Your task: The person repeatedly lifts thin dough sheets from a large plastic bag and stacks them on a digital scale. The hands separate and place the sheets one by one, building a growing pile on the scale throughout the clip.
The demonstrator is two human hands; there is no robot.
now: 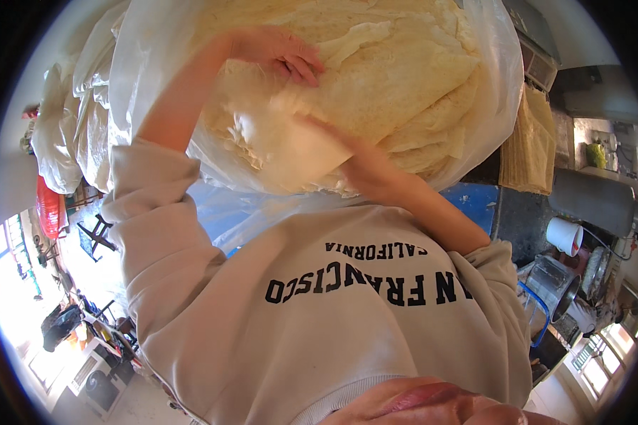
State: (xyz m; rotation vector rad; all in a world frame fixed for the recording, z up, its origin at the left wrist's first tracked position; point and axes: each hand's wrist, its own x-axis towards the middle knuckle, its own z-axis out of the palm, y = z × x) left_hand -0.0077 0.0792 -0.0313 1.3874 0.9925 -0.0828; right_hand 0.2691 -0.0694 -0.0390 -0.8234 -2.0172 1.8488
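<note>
A large clear plastic bag [502,106] lies open before me, filled with thin, pale yellow, crinkled sheets [404,90] of a material I cannot name for sure. Over the heap, at the upper middle, my left hand [284,53] has its fingers partly spread and bent; nothing shows in it, and whether it touches the sheets is unclear. My right hand [364,164], blurred, is nearer my body at the bag's near edge. It holds a pale thin piece [311,154], also blurred, with its fingers along the piece's upper edge.
Plastic bags [58,133] hang at the left, near a red bag [50,207] and a dark folding stool [95,234]. A stack of yellowish sheets [526,143] hangs at the right. Beyond my right arm are a white bucket [563,236] and a metal pot [550,281]. A blue surface [470,204] shows below the bag.
</note>
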